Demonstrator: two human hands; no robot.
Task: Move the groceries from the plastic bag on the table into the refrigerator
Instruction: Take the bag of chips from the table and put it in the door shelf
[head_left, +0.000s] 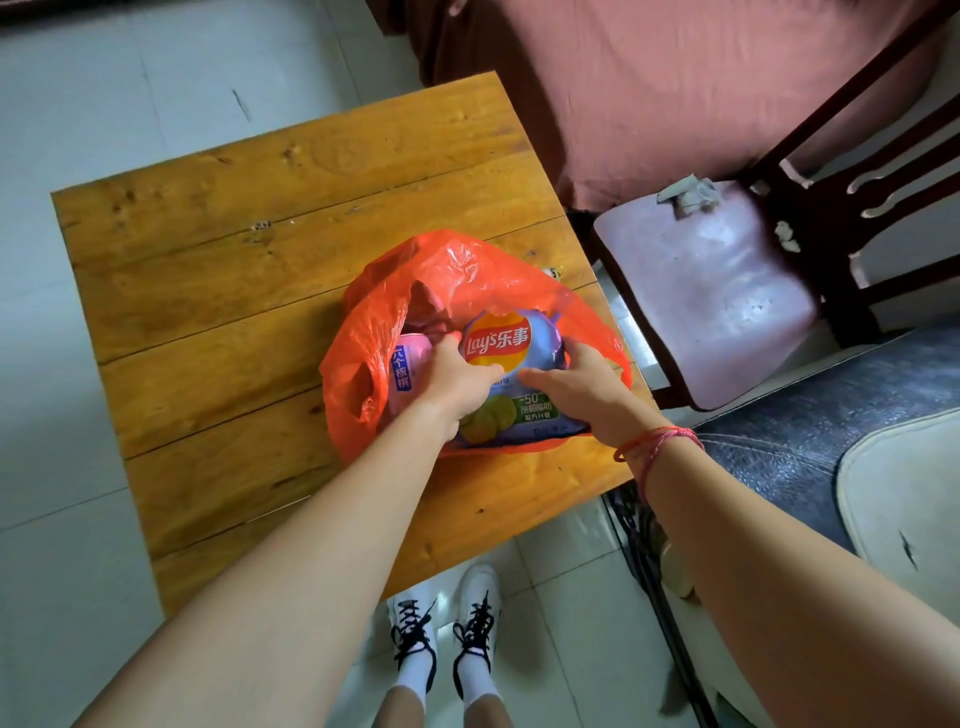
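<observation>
While left hand (457, 382) and right hand (576, 384) grip the chips bag (511, 338), plastic bag (467, 265) and pink packet (408, 364) crowd it.

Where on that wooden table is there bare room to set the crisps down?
Bare wood lies beyond the orange plastic bag and left of it, out to the edges of the yellow wooden table. Crowded: inside the bag, where left hand and right hand hold the purple crisp packet beside a pink carton.

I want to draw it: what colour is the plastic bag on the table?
The plastic bag is orange-red; head view.
</observation>
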